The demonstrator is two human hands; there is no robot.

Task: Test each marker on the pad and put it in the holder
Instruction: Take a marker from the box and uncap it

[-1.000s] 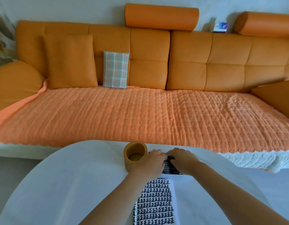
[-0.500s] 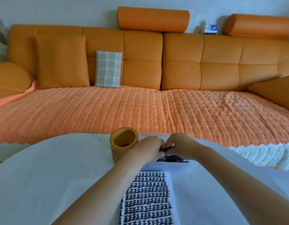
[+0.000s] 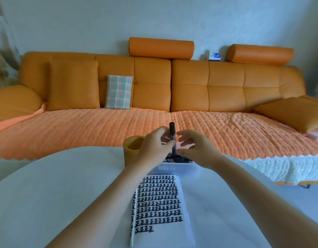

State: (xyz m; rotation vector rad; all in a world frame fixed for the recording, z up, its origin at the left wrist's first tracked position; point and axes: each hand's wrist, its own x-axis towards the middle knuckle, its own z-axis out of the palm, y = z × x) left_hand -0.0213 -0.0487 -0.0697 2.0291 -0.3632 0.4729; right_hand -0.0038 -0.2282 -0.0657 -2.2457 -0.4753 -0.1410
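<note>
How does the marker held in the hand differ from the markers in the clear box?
The held marker stands almost upright, while the boxed markers lie flat. The held marker is gripped by the left hand and raised above the clear box, while the boxed markers rest inside it, with no hand clearly gripping them. The held marker is alone, while the boxed markers lie side by side. Both have dark bodies.
</note>
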